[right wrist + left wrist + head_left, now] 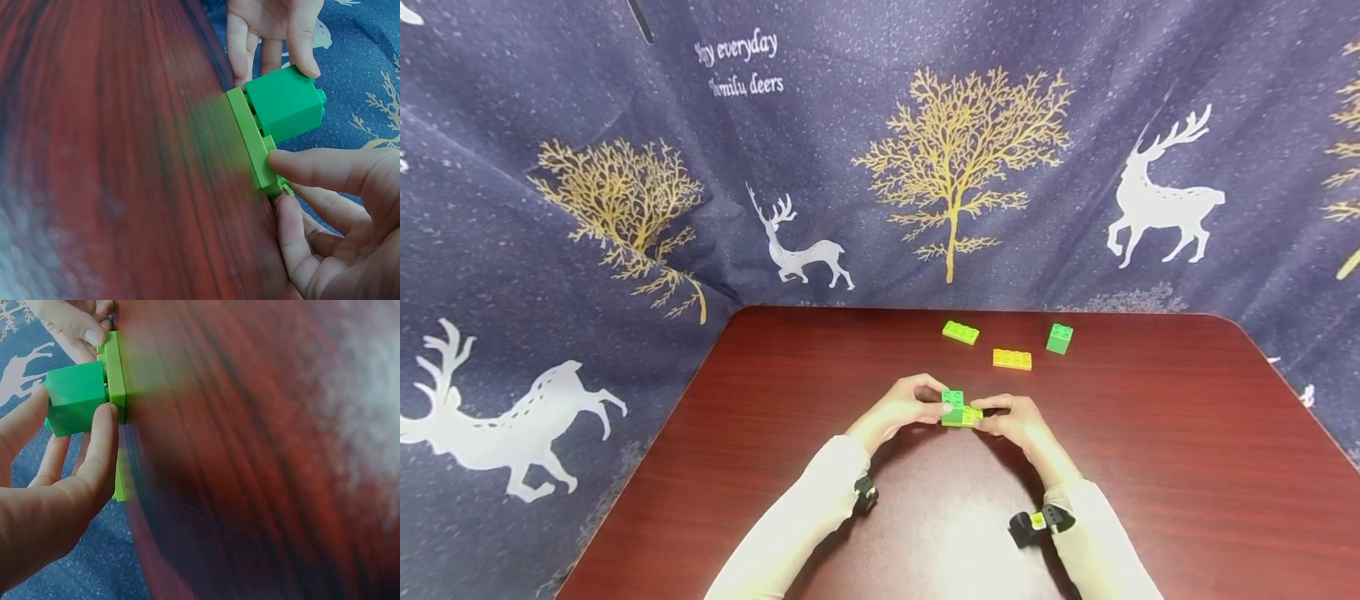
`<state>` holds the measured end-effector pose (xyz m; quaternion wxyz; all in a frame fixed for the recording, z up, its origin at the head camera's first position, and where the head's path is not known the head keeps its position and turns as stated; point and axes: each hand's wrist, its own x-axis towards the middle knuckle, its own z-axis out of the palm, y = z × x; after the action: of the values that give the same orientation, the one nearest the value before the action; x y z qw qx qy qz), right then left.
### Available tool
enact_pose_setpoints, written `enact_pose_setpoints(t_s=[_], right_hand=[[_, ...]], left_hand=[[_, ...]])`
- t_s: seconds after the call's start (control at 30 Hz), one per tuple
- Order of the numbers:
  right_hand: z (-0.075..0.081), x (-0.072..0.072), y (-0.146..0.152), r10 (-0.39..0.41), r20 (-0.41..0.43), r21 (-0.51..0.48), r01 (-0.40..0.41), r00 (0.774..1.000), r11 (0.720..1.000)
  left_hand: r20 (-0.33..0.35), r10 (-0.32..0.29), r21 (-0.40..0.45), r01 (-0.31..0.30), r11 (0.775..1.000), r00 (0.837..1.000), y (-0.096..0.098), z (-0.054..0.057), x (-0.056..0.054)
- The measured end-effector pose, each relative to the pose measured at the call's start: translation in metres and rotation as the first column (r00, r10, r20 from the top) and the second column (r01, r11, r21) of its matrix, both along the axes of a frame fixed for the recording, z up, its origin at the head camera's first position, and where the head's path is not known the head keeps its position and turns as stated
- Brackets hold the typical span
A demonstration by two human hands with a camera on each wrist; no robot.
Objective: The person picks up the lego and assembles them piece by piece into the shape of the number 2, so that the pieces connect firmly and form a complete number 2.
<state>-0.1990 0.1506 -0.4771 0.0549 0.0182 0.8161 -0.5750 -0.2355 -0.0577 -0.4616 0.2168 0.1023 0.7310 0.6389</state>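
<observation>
A green block (952, 398) with studs on top is between the thumb and fingers of my left hand (908, 406), which pinches it by its sides. Under it lies a flat lime-green building brick (251, 140), low over the table. My right hand (1017, 423) grips the right end of this flat brick with thumb and fingertips. The green block (76, 400) sits over the left part of the flat brick's studs, and the wrist views show a thin gap between the two. In the right wrist view, the fingertips of the left hand (303, 31) touch the block's far side.
Beyond the hands, a second lime flat brick (961, 332), a yellow-orange flat brick (1012, 359) and another green block (1059, 338) lie near the back of the brown table (820, 358). A dark blue cloth (820, 133) with deer and trees hangs behind.
</observation>
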Motion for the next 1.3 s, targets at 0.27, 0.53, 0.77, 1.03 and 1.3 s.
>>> enact_pose_setpoints(t_s=[0.27,0.53,0.77,1.03,1.3], right_hand=[[0.001,0.001,0.000,0.000,0.009,-0.008,0.000,1.000,1.000],[0.003,0.002,0.001,0.007,0.008,-0.020,-0.007,1.000,1.000],[0.001,0.001,0.000,0.006,0.004,-0.009,-0.006,1.000,1.000],[0.001,0.000,0.000,0.005,-0.010,0.011,-0.005,1.000,1.000],[0.003,0.001,0.000,0.017,-0.016,0.001,-0.017,1.000,1.000]], left_hand=[[-0.013,0.022,-0.014,-0.022,1.000,1.000,0.002,-0.002,0.002],[-0.048,0.046,-0.035,-0.048,0.998,0.998,0.004,-0.006,0.002],[-0.048,0.038,-0.048,-0.040,0.998,0.998,0.004,-0.001,0.002],[-0.017,0.028,-0.084,-0.030,0.996,0.999,0.005,0.004,0.001],[-0.035,0.011,-0.108,-0.015,0.994,0.999,0.004,0.004,-0.001]])
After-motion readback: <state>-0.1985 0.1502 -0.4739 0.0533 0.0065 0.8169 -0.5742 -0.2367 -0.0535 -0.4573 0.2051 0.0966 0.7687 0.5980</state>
